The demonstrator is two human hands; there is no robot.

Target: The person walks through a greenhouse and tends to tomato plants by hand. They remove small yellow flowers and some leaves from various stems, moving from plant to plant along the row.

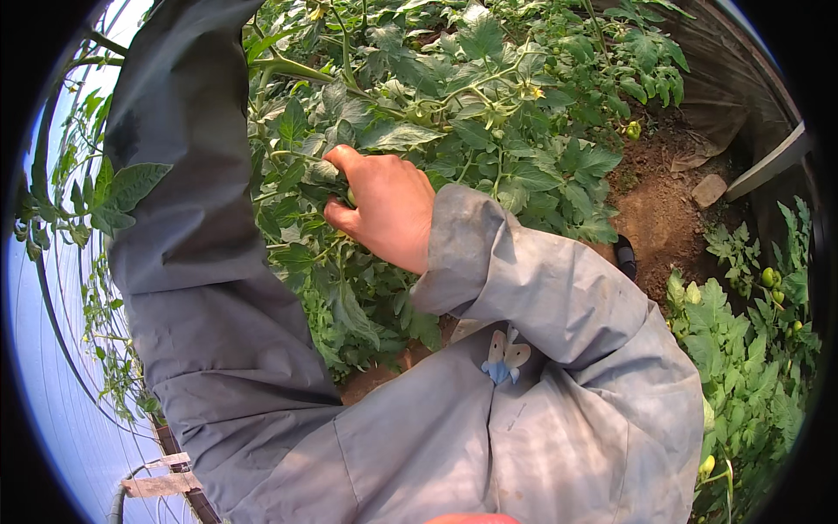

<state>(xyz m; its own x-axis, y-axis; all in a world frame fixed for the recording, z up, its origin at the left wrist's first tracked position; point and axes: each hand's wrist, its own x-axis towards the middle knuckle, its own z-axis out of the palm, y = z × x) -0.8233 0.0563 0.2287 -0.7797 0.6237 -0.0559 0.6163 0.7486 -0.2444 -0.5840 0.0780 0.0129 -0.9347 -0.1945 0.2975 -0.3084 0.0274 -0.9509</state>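
My right hand (386, 206) reaches in from the right, its back towards me, and its fingers and thumb close around tomato leaves (321, 183). Between thumb and fingers shows a small piece of something round and green, perhaps an unripe tomato; the rest is hidden. My left hand is out of view, its grey sleeve (190, 196) running up past the top edge. A thick green tomato stem (294, 69) passes above my right hand. Right of it hangs a truss with small green fruit (497, 114) and a yellow flower (537, 93).
Brown soil (648, 216) lies at the right, with a stone (708, 190), a wooden board (769, 164) and a dark shoe (626, 255). More tomato plants (727, 347) with green tomatoes (769, 277) grow at the lower right. Plastic sheeting (39, 327) curves along the left.
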